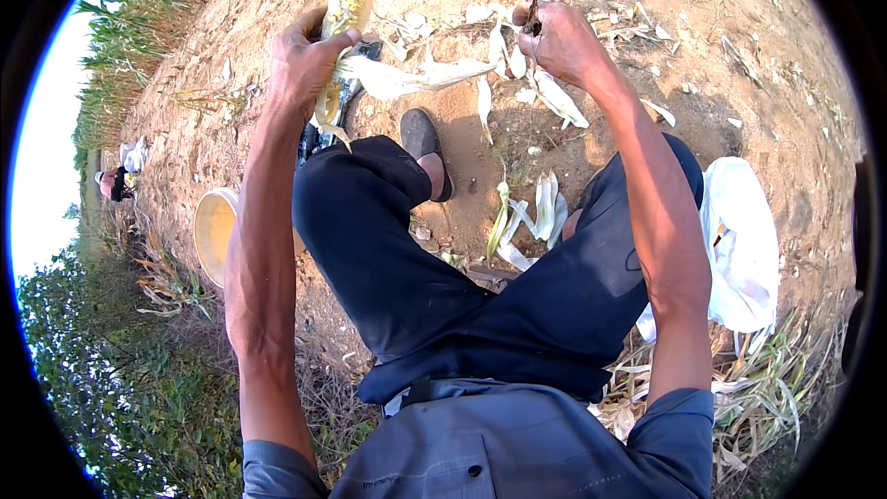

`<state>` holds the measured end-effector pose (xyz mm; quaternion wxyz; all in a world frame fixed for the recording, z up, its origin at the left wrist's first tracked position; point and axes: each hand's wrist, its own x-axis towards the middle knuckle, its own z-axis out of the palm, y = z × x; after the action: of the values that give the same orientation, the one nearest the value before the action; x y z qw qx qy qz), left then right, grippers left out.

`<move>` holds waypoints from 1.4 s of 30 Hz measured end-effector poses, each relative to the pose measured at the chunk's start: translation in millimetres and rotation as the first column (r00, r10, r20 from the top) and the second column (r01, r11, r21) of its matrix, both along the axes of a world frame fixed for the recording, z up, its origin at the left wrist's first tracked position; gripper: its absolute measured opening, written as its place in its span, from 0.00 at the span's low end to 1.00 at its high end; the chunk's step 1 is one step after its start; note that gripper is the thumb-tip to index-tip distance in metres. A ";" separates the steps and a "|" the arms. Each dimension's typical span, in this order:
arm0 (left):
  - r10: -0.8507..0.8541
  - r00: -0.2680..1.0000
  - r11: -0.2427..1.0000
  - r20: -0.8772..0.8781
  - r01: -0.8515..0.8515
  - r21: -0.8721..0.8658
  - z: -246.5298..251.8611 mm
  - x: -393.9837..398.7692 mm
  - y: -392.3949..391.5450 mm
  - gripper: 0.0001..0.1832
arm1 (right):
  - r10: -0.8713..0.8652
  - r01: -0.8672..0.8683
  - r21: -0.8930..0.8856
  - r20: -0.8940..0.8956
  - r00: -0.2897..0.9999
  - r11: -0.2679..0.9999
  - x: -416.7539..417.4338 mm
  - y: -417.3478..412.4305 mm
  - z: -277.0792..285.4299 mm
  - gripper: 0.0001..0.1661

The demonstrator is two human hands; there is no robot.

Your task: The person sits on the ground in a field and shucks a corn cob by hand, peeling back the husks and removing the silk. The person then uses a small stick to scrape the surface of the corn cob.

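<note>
My left hand grips an ear of corn, its yellow kernels showing at the upper end. Pale husk leaves hang from the ear, one stretching right towards my other hand. Between the closed fingers of my right hand is a tuft of dark brown strands, which looks like dried corn silk. Loose corn husks lie on the ground just below that hand. More husk strips are between my legs, near my feet.
A yellowish bucket stands left of my knee. To my right lies a white sack, with dry leaves behind it. A dark patterned item sits beneath the ear. Far left, another person is near standing corn plants.
</note>
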<state>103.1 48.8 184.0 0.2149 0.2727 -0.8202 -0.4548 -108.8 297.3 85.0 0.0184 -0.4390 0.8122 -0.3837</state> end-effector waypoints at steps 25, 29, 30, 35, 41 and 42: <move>-0.195 0.968 0.793 -0.161 0.252 0.554 -50.4 -49.2 18.7 0.35 | 0.396 0.252 -0.718 0.601 0.694 0.649 20.1 -13.7 44.1 0.16; -0.259 0.938 0.687 -0.231 0.347 0.639 -40.4 -50.1 28.5 0.41 | 0.234 0.229 -0.619 0.575 0.784 0.752 35.0 -21.2 50.1 0.14; -0.261 0.936 0.676 -0.236 0.352 0.647 -39.3 -50.0 29.5 0.40 | 0.218 0.220 -0.609 0.561 0.798 0.763 38.9 -23.9 52.1 0.14; -0.294 0.907 0.570 -0.301 0.419 0.707 -34.3 -48.8 35.3 0.37 | 0.136 0.166 -0.607 0.421 0.897 0.777 40.1 -27.7 48.8 0.14; -0.316 0.898 0.518 -0.307 0.434 0.737 -36.3 -49.2 37.6 0.35 | 0.063 0.118 -0.607 0.269 0.961 0.786 43.5 -33.4 50.7 0.13; -0.320 0.892 0.510 -0.320 0.447 0.735 -36.4 -49.3 37.5 0.35 | 0.053 0.124 -0.594 0.271 0.961 0.795 44.7 -34.7 51.1 0.13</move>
<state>53.7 86.3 147.6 0.0232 0.1171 -0.5540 -0.8239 -64.2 262.6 136.0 -0.0180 -0.3490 0.6443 -0.6803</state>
